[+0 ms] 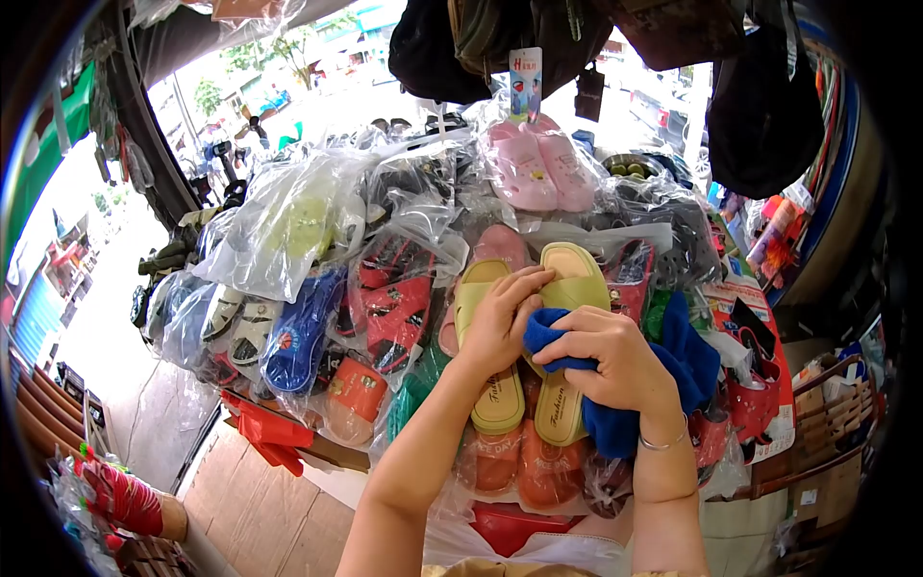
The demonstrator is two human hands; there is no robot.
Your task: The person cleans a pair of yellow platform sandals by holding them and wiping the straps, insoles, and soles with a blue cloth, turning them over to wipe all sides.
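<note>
A pair of yellow-green slippers lies on the heap of footwear in front of me, the left slipper and the right slipper side by side, with "Fashion" lettering on their soles. My left hand lies across the left one, fingers curled over the straps where the two meet. My right hand is closed around a blue cloth, bunched between thumb and fingers at the right slipper. The rest of the cloth hangs behind my right wrist. Orange slippers in clear plastic lie just below.
Bagged footwear covers the stand, including pink clogs, a blue slipper and red-and-black sandals. Dark bags hang overhead. A woven basket stands at right, a red roll at lower left.
</note>
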